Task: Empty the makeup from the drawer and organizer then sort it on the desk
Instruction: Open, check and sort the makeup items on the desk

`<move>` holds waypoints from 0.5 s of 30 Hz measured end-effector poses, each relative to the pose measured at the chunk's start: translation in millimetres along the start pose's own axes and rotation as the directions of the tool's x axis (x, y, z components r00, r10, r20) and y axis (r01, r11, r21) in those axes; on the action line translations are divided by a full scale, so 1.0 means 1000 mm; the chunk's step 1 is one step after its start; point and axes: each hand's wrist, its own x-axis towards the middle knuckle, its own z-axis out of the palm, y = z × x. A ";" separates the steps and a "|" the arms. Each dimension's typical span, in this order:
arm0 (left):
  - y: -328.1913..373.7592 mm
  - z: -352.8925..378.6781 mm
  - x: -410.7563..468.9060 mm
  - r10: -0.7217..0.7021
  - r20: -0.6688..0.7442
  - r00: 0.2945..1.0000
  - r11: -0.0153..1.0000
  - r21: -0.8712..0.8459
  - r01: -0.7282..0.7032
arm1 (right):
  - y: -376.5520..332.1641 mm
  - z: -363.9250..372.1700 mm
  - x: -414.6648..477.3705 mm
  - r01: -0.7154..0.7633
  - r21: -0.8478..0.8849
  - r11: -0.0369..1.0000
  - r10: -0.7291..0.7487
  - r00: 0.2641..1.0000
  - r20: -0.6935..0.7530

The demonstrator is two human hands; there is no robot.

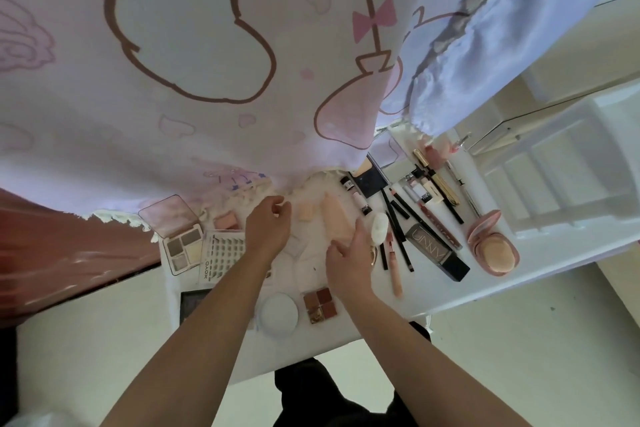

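Makeup lies spread over the white desk (349, 329). My left hand (268, 227) hovers with loosely curled fingers beside a peach sponge (305, 212); I see nothing in it. My right hand (349, 260) lies with fingers spread, its fingertips touching a peach tube (333, 217) next to a white oval puff (379, 227). At the left are an open eyeshadow palette (181, 246) and a lash tray (224, 253). A brown quad palette (320, 304) and a round white compact (278, 314) sit near my wrists. The white organizer (554, 177) stands at the right.
Black pencils (398, 229), a dark UNNY bottle (437, 250), a gold mascara (437, 181) and a pink shell compact (491, 244) lie right of my hands. A pink printed cloth (207, 62) hangs over the desk's far side. Floor shows below the desk's front edge.
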 end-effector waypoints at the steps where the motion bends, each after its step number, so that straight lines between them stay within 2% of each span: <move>1: -0.006 -0.006 -0.005 0.010 -0.029 1.000 1.000 0.003 -0.010 | 0.003 0.001 -0.004 0.087 -0.076 0.993 -0.086 0.996 0.021; 4: -0.033 -0.021 -0.023 0.016 -0.089 0.996 0.999 0.029 -0.014 | 0.014 0.006 -0.015 0.283 -0.245 0.927 -0.271 0.959 0.081; 9: -0.080 -0.033 -0.059 0.078 -0.116 0.990 0.989 0.138 -0.061 | 0.023 0.015 -0.016 0.388 -0.420 0.821 -0.352 0.922 0.164; 12: -0.098 -0.031 -0.076 0.130 -0.068 0.989 0.965 0.239 -0.110 | 0.018 0.024 -0.008 0.453 -0.588 0.671 -0.399 0.888 0.228; 15: -0.107 -0.025 -0.090 0.167 -0.047 0.985 0.941 0.306 -0.145 | 0.013 0.036 0.005 0.512 -0.686 0.517 -0.422 0.850 0.316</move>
